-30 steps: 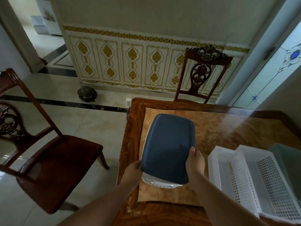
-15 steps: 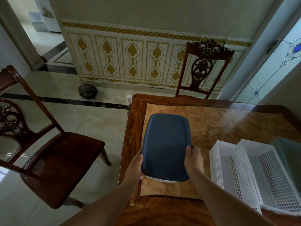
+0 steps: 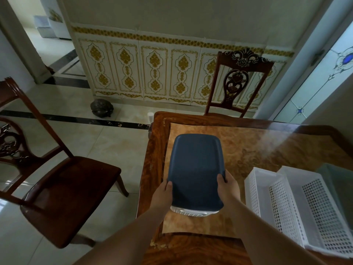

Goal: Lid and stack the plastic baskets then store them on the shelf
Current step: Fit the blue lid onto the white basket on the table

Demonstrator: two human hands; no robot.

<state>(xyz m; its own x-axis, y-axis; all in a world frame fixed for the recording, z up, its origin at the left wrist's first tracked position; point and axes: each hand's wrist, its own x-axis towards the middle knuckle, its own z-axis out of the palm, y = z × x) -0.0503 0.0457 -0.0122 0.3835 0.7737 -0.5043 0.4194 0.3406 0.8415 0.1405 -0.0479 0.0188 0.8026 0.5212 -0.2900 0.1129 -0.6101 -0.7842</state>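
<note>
On a carved wooden table (image 3: 152,169) cut off by the frame's lower and right edges, a person presses a dark blue lid (image 3: 195,169) onto a white basket (image 3: 191,213), of which only a strip of the near rim shows below the lid. Two carved chairs stand by: one (image 3: 63,188) at the left, partly cropped, another (image 3: 238,83) across the table, its seat hidden. Two more white perforated baskets (image 3: 305,207) sit side by side at the right, cropped at the corner, beside a pale green object (image 3: 342,184) too cropped to identify. The left hand (image 3: 162,196) and right hand (image 3: 228,186) clamp the lid's long edges. A dark object (image 3: 101,108) on the floor is indistinct.
</note>
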